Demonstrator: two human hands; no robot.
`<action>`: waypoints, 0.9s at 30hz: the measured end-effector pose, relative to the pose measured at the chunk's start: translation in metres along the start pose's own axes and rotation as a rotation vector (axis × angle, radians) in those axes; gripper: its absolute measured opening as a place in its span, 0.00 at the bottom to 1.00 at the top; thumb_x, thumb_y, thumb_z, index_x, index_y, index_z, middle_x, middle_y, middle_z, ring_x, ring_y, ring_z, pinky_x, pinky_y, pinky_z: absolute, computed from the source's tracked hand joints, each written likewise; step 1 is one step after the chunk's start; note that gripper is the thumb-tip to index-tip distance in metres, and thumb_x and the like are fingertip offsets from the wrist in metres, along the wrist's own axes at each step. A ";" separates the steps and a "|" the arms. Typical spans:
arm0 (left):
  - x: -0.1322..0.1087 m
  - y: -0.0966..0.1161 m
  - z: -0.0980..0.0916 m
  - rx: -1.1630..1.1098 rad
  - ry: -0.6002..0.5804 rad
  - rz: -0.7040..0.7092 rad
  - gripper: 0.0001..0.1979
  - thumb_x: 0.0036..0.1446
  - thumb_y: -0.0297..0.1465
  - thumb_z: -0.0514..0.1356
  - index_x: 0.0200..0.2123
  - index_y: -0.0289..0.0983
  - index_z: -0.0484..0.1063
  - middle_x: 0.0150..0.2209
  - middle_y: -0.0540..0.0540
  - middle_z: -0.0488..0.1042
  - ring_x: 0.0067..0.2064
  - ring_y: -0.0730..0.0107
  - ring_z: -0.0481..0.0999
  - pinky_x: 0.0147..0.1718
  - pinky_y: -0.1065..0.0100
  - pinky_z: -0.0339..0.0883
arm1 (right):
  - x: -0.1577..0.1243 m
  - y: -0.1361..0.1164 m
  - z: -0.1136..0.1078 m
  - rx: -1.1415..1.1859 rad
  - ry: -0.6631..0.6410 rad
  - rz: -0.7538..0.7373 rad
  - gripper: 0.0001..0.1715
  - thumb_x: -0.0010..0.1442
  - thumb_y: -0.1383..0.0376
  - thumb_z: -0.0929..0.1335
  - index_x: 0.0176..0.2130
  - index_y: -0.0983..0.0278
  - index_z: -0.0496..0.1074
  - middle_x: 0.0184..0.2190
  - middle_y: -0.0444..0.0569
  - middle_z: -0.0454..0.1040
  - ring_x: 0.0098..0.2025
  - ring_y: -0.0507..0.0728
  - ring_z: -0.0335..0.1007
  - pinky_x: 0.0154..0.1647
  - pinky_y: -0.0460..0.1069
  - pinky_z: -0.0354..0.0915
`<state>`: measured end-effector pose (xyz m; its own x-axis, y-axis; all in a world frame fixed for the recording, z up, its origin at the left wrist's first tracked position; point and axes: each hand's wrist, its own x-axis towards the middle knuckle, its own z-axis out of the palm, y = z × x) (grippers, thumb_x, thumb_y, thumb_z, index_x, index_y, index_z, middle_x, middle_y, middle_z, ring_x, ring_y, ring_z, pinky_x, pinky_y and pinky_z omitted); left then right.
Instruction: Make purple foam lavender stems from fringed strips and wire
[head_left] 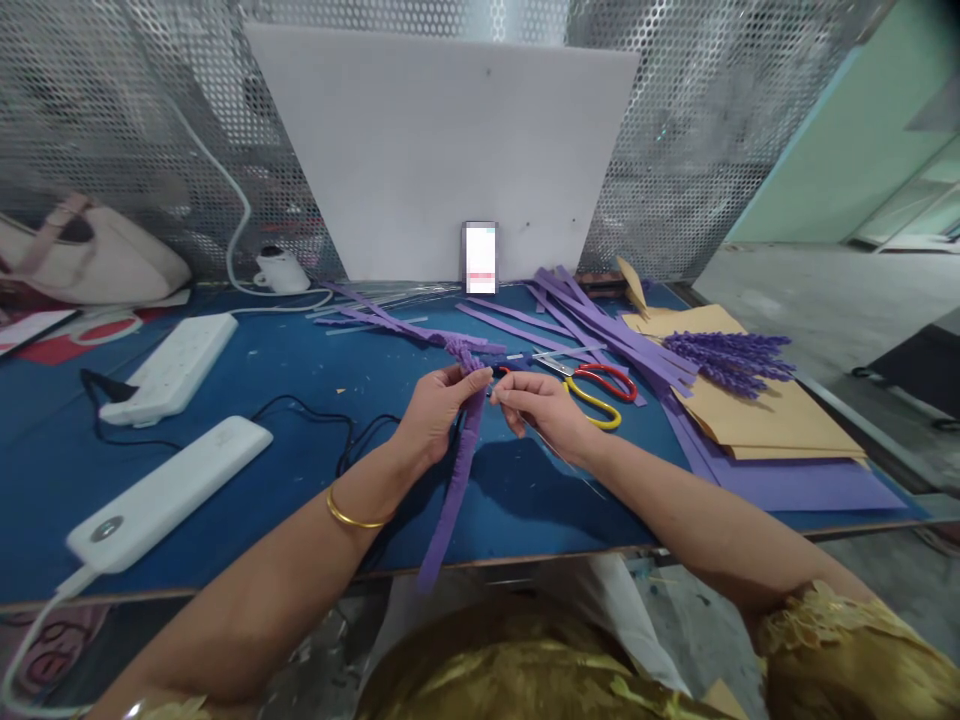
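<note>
My left hand point(435, 415) is closed around a purple paper strip point(459, 485), thumb on top. The strip's bunched, fringed end point(465, 355) sticks up past the fingers, and its long tail hangs down towards the table's front edge. Close beside it, my right hand point(536, 405) has thumb and fingertips pinched together. A thin wire point(566, 465) runs from under this hand down to the right. Its upper end is hidden by the fingers. Just beyond the right hand lie scissors point(600, 400) with one red and one yellow handle loop.
Purple strips point(615, 335) lie across the back of the blue table point(300, 490). Purple flower stems point(727, 360) rest on brown paper point(780, 425) at right. A lit phone point(481, 258) leans against a white board point(450, 150). A power bank point(172, 495) and power strip point(176, 365) lie left.
</note>
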<state>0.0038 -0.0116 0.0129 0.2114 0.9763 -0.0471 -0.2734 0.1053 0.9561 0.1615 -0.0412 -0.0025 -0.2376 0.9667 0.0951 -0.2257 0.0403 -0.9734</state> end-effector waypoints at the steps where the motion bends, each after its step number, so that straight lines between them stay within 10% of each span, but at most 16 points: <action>1: 0.000 0.000 0.000 -0.014 -0.004 -0.004 0.20 0.37 0.43 0.75 0.26 0.34 0.79 0.23 0.50 0.74 0.24 0.76 0.68 0.26 0.71 0.61 | 0.000 0.000 0.000 -0.001 0.006 -0.001 0.09 0.55 0.60 0.72 0.30 0.65 0.74 0.17 0.39 0.66 0.18 0.48 0.59 0.20 0.45 0.55; 27: 0.012 0.007 -0.008 -0.156 0.182 0.135 0.20 0.38 0.44 0.76 0.23 0.36 0.75 0.22 0.53 0.70 0.24 0.77 0.67 0.24 0.73 0.60 | -0.001 -0.005 0.003 -0.015 -0.013 -0.006 0.09 0.54 0.61 0.71 0.28 0.65 0.74 0.15 0.40 0.67 0.16 0.48 0.58 0.20 0.45 0.54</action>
<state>-0.0032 0.0028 0.0162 -0.0050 0.9999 0.0126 -0.4315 -0.0135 0.9020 0.1605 -0.0435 0.0024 -0.2487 0.9631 0.1033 -0.2129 0.0497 -0.9758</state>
